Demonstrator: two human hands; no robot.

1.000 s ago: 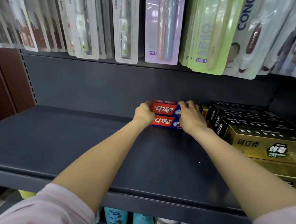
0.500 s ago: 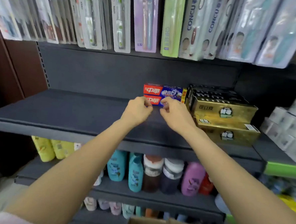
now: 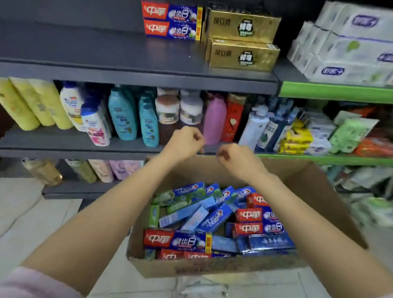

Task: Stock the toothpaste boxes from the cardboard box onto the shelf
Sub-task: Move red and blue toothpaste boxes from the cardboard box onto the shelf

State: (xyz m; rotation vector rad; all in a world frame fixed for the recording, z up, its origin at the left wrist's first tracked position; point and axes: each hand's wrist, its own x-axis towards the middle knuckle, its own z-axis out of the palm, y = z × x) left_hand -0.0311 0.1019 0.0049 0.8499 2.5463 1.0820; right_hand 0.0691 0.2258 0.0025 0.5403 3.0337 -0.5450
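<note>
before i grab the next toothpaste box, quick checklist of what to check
1. Left hand free: ok, loosely curled, holds nothing.
2. Right hand free: ok, holds nothing.
3. Cardboard box has stock: ok, many boxes inside.
4. Matching red and blue box reachable: ok, lies on top near the front.
5. Space on shelf left of stacked pair: ok.
6. Stacked pair square: ok.
</note>
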